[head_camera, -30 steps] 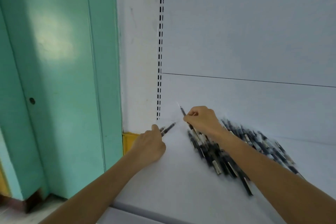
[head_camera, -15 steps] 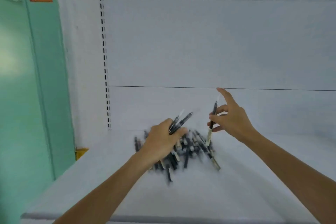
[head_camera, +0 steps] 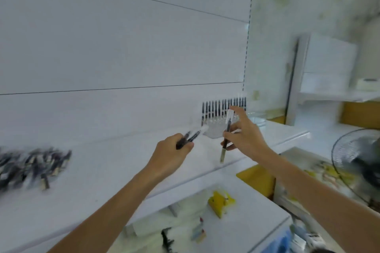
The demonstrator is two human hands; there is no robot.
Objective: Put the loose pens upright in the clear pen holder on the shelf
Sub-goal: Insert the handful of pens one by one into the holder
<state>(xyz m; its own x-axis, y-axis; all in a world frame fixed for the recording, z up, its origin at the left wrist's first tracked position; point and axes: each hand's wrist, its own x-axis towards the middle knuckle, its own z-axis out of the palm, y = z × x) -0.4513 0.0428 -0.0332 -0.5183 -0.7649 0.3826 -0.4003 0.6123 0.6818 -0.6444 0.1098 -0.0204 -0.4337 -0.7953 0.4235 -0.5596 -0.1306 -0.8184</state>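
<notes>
My left hand [head_camera: 171, 153] grips a couple of black pens [head_camera: 190, 137] whose clear caps point up and right toward the clear pen holder [head_camera: 216, 130]. My right hand [head_camera: 244, 135] pinches a single black pen [head_camera: 226, 137] nearly upright, just in front of the holder. A row of several black pens [head_camera: 224, 108] stands upright along the holder's back. The pile of loose pens [head_camera: 33, 166] lies blurred on the white shelf [head_camera: 115, 172] at the far left.
The shelf's white back panel [head_camera: 123, 47] rises behind. Below the shelf edge sits a lower shelf with a yellow packet [head_camera: 221, 201] and small items. A black fan [head_camera: 357, 156] and white boxes [head_camera: 327, 68] stand to the right.
The view has swung right from the pen pile to the holder. Both hands have carried their pens rightward along the shelf, and the right hand now holds its pen at the holder.
</notes>
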